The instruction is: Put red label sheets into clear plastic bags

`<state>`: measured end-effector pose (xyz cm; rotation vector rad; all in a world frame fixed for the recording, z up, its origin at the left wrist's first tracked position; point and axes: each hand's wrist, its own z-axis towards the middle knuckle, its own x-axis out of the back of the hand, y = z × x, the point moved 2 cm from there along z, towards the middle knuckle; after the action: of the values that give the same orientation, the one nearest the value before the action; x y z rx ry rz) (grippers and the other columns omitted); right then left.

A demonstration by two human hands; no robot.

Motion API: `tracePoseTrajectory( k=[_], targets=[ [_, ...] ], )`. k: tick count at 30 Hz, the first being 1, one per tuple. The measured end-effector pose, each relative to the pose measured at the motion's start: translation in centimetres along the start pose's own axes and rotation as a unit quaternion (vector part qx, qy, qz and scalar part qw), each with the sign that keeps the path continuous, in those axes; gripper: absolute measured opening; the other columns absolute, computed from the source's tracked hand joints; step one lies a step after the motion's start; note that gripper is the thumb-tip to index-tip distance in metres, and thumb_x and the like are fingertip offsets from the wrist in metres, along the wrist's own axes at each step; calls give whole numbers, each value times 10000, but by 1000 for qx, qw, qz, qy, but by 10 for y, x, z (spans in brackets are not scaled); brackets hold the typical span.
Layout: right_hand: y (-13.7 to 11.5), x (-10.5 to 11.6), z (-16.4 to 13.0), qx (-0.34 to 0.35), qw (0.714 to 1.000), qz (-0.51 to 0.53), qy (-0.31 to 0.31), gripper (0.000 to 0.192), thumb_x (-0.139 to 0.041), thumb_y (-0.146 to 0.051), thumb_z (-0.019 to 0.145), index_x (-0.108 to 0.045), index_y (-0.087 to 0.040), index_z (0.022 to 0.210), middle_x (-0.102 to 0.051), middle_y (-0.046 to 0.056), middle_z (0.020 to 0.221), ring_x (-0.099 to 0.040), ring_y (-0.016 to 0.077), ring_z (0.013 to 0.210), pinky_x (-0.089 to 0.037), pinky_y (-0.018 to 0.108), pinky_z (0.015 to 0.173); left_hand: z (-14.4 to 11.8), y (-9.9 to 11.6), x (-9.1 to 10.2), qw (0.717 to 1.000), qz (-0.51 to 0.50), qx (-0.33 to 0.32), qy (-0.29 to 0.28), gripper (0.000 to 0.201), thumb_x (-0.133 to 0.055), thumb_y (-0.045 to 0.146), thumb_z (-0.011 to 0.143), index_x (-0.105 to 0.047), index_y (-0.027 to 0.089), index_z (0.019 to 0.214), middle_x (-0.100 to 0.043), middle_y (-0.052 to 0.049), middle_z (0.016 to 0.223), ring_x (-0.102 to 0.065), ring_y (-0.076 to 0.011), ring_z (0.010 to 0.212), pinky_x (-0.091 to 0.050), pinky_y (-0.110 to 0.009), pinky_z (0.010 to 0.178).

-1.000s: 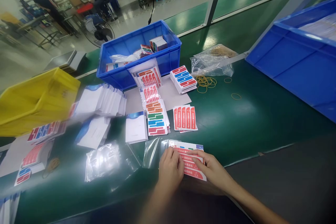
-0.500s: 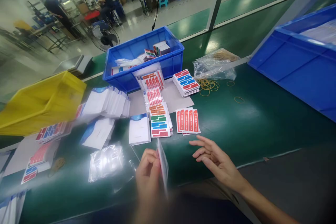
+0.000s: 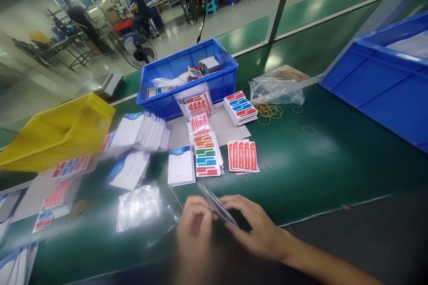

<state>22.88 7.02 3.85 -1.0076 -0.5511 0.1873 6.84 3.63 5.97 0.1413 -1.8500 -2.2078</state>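
1. Half a second ago my right hand (image 3: 257, 231) was open and free above the green table (image 3: 334, 160); now it has come to the clear bag of sticker sheets (image 3: 217, 205), and both hands hold it.
2. My left hand (image 3: 195, 227) is closed on the left end of the bag and the right hand pinches the other end. The bag is tilted, edge toward me, just above the table near its front edge. Earlier it stood almost upright in my left hand alone.
3. The blue crate (image 3: 187, 82) behind the stacks holds small bundles of cards and some white plastic.
4. The yellow bin (image 3: 60, 131) is at the left; I cannot see what is inside.
5. A second blue crate (image 3: 384, 84) is at the right; its content is pale, not clear to me.
6. A clear bag (image 3: 277, 84) holds rubber bands, and loose rubber bands (image 3: 269, 111) lie beside it.
7. The red sticker sheets (image 3: 243, 156) carry white text, "Max Level" as far as I can read it, with characters too small to read.
8. Empty clear bags (image 3: 140, 207) lie left of my hands.
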Motion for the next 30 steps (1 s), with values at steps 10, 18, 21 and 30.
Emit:
tracePoseTrajectory(
  k=[10, 18, 21, 30],
  targets=[
    [9, 21, 14, 32, 998, 23, 42, 196, -525, -37, 834, -584, -188, 945, -686, 51, 864, -637, 149, 778, -508, 271, 699, 38, 3, 27, 935, 228, -180, -205, 292, -662, 101, 782, -577, 218, 1036, -617, -34, 913, -523, -189, 960, -457, -344, 839],
    [11, 25, 21, 94, 995, -12, 19, 221, -517, -17, 813, -620, -186, 913, -722, 60, 845, -667, 148, 738, -526, 264, 681, 37, 11, 20, 938, 175, -177, -241, 175, -562, 25, 810, -601, 193, 845, -606, -14, 735, -512, -149, 751, -438, -335, 704],
    [11, 27, 25, 84, 996, 2, 5, 196, -528, -25, 815, -621, -177, 897, -727, 68, 855, -677, 144, 749, -529, 249, 685, 36, 13, 22, 937, 174, -161, -255, 161, -552, 37, 815, -596, 192, 819, -603, -15, 728, -528, -155, 751, -428, -346, 707],
    [4, 20, 40, 100, 989, -27, -110, 183, -486, -80, 855, -601, -196, 939, -701, 43, 826, -640, 147, 749, -506, 251, 690, 35, 18, 9, 930, 180, -189, -260, 166, -590, 59, 823, -605, 205, 902, -634, -27, 776, -551, -148, 741, -458, -307, 682]
  ],
)
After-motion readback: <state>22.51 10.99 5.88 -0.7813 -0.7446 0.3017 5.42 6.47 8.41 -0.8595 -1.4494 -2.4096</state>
